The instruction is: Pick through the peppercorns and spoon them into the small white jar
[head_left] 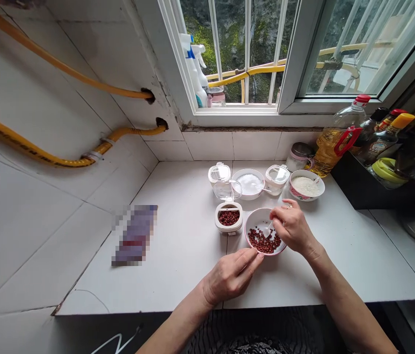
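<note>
A white bowl (260, 216) with a pink rim holds dark red peppercorns (263, 242). My left hand (230, 276) grips the near rim of this bowl between thumb and fingers. Closed around the handle of a small white spoon (268, 228), my right hand (292, 228) is over the bowl's right side, with the spoon's tip among the peppercorns. Just left of the bowl stands a white seasoning jar (228, 228), its clear lid flipped up and more peppercorns inside.
Behind are a bowl of white granules (249, 183), two more seasoning jars, a flowered bowl (305, 196) with pale grains, and a dark-lidded jar (299, 156). An oil jug (334, 140) and bottles stand right by a black rack (362, 184). A blurred packet (136, 236) lies left.
</note>
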{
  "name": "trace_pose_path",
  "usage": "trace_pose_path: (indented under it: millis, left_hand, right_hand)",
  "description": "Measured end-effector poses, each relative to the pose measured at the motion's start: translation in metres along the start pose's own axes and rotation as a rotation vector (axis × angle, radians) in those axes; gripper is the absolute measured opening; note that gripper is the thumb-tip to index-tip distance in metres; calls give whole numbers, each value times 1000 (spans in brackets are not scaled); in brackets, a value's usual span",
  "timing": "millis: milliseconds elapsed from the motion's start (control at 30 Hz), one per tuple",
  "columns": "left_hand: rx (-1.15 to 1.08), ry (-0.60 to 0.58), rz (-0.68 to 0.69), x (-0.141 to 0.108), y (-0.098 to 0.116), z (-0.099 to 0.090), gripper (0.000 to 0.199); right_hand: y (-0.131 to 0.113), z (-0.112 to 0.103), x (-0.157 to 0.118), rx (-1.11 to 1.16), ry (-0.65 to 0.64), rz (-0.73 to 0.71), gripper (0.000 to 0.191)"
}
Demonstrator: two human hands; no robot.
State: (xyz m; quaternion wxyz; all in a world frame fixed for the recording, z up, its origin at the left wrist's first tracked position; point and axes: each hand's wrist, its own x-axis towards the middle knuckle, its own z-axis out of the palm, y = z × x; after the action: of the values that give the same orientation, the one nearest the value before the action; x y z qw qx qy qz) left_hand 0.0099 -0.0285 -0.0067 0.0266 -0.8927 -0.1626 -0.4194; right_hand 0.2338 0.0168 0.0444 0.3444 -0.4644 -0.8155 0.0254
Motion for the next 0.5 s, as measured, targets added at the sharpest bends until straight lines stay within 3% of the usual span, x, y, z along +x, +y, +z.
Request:
trace_pose_path:
  millis: [100,500]
  left_hand:
    - [-1,-6,2,0,0,-1,39]
    - [35,-21,-10,-1,1,-1,44]
  right_hand:
    - [-4,5,-1,73,-68,-8,22]
    - [-3,4,-2,203,-58,130,21]
